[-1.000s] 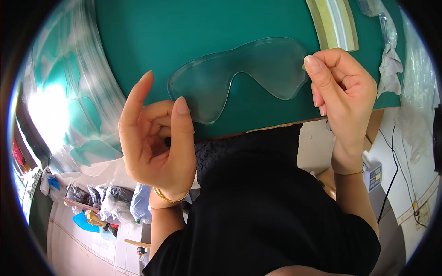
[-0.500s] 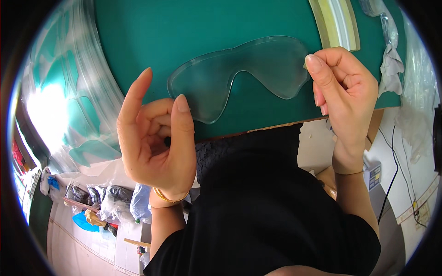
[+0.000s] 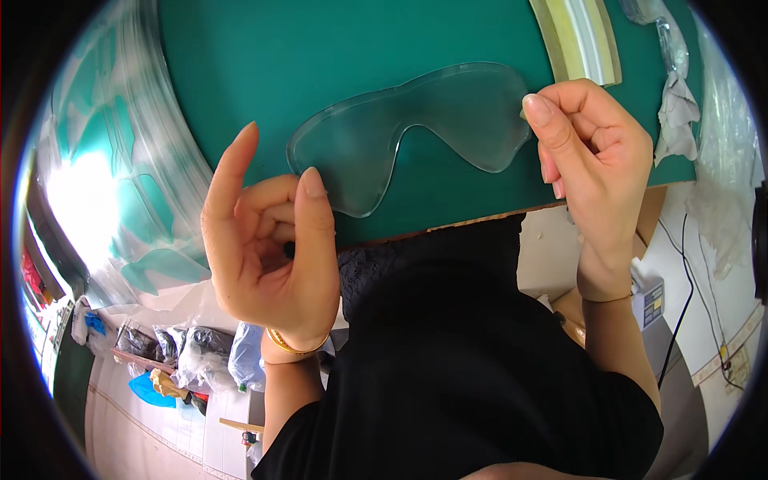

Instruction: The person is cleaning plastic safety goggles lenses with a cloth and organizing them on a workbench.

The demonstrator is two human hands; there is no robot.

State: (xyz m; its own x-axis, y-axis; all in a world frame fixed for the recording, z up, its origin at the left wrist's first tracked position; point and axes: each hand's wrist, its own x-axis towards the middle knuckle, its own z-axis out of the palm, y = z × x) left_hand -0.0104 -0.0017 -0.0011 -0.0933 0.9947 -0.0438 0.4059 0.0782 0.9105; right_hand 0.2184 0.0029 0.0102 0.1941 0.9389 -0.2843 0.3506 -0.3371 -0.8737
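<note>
A clear goggle lens (image 3: 448,104), wide with a nose notch in its lower edge, is held up between my hands above the green tabletop (image 3: 336,48). My left hand (image 3: 272,240) pinches its left end between thumb and a bent finger, the index finger raised away from it. At the other end, the thumb and forefinger of my right hand (image 3: 596,144) are pinched at the lens's right tip. My remaining right fingers curl beneath. A gold bracelet (image 3: 296,342) circles my left wrist.
On the left lies a stack of clear plastic sheets (image 3: 128,160) with bright glare. A curved yellowish strip (image 3: 572,40) rests at the far right, near a crumpled white cloth (image 3: 677,120). Below the table edge are bagged items (image 3: 204,356) and, at right, a black cable (image 3: 682,312).
The lens and both hands have shifted very slightly left in the view. Both hands keep the same grip.
</note>
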